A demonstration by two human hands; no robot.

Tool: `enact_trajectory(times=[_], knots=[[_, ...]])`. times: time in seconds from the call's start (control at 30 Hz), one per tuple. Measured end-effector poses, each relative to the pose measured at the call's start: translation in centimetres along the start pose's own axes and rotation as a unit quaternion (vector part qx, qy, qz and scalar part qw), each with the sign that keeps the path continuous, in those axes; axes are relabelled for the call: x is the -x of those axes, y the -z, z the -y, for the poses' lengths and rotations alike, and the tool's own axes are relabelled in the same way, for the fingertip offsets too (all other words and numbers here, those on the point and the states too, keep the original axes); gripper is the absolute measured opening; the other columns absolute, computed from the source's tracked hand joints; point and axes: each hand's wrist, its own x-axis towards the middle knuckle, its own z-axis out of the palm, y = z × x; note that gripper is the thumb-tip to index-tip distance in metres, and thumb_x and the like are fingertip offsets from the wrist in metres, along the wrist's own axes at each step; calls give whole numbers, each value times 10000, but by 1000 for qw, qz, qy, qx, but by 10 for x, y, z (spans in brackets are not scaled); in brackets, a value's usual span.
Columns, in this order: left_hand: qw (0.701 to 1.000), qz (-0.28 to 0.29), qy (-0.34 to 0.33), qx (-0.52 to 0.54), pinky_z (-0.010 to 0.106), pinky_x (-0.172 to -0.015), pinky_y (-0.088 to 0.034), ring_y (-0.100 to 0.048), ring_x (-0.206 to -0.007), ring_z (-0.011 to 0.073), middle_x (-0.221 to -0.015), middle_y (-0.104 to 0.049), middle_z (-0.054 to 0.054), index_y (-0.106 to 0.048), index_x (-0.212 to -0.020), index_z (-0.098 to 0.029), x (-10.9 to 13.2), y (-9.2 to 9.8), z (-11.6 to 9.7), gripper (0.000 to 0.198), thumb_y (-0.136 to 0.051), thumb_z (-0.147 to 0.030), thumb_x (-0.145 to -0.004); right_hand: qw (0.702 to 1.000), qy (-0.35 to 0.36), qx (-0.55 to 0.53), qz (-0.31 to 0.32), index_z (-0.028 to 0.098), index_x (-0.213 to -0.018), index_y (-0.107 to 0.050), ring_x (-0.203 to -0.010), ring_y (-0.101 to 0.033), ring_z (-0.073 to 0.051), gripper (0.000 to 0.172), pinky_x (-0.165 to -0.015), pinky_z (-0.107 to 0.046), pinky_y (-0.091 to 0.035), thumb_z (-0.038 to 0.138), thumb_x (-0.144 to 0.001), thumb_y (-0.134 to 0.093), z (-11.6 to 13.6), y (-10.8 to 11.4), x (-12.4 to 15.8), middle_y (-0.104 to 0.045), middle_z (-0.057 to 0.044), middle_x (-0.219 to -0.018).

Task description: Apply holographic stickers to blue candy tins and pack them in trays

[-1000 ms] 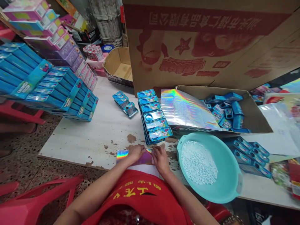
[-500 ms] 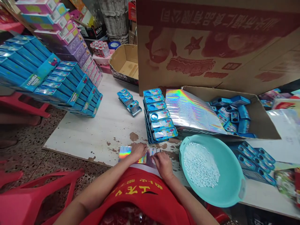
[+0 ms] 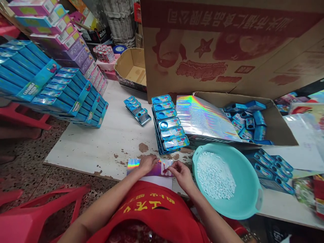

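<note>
A shiny rainbow-silver sticker sheet (image 3: 133,164) lies at the table's near edge, with white strips showing toward its right end. My left hand (image 3: 148,164) rests on it, fingers bent and pressed against the sheet. Over the right end, thumb and forefinger of my right hand (image 3: 181,173) are pinched together; whatever is between them is too small to make out. Just beyond stands a stack of blue candy tins (image 3: 169,123), the nearest ones bearing shiny strips on their lids. Right of my right hand is a turquoise basin (image 3: 246,182) with small pale candies (image 3: 215,175).
A larger holographic sheet (image 3: 202,118) leans over an open carton (image 3: 280,131) of blue tins. Behind stands a big cardboard box (image 3: 215,50). Several small tins (image 3: 136,109) sit left of the stack. Filled blue display boxes (image 3: 73,94) occupy the left; a red stool (image 3: 22,216) stands below.
My right hand has shifted slightly right along the sheet, and more white strips show beside it. My left hand stays on the sheet. The whole view has shifted a little.
</note>
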Motion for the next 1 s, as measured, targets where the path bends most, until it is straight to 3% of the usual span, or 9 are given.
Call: enact_trajectory(times=[0.17,0.3,0.4,0.77,1.0], knots=[[1000,1,-1,-1,302,-774,-399,-632,-937,229,-987,-700,85,-664,-952,-177,3,-1,0,299,-394,-299,-914,988,-8,152,-38,212,-598,-499,-547,-510,-143,119,-530,-243,-355,261,-676,-573,-40,-17,-26,-571,16,-572],[1000,0,-7,-2,316,-786,-404,-629,-946,240,-983,-699,87,-661,-933,-181,7,-2,-1,290,-396,-297,-912,980,-1,188,-69,218,-618,-507,-700,-528,-193,96,-599,-267,-343,236,-633,-600,-53,-21,-38,-580,-14,-670],[1000,0,-10,-3,318,-788,-405,-631,-939,240,-977,-702,79,-660,-915,-187,8,-2,0,273,-407,-288,-904,978,5,196,-78,221,-640,-501,-704,-524,-197,112,-613,-277,-348,243,-633,-610,-57,-21,-39,-575,-17,-681],[1000,5,14,12,276,-749,-401,-628,-926,214,-985,-703,58,-672,-944,-193,-1,-1,3,302,-403,-323,-901,993,52,105,-19,204,-769,-523,-656,-574,-161,158,-614,-264,-437,345,-718,-572,-59,-10,-32,-646,-20,-754],[1000,15,9,13,291,-783,-397,-626,-942,221,-997,-699,68,-664,-956,-194,-1,-2,3,283,-411,-306,-898,970,43,239,33,194,-764,-552,-678,-568,-155,45,-616,-243,-383,214,-734,-580,-60,-13,-45,-637,-5,-736]])
